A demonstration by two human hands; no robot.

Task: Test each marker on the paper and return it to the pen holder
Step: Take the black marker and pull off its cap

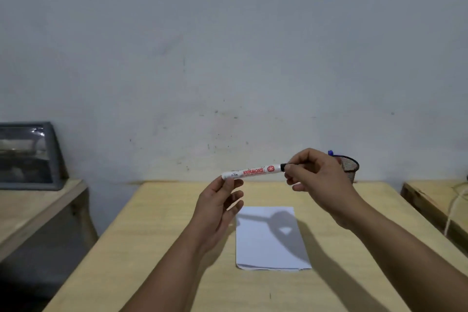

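Wooden table (157, 248) against grey wall (228, 33), paper (268, 238) flat — both hands' fingers (293, 172) pinching marker (250, 172)

The right hand (314, 175) hides the marker's (250, 172) cap and much of the pen holder (350, 166).

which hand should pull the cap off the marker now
Right. The right hand already pinches the black cap, while the left hand holds the marker by its other end.
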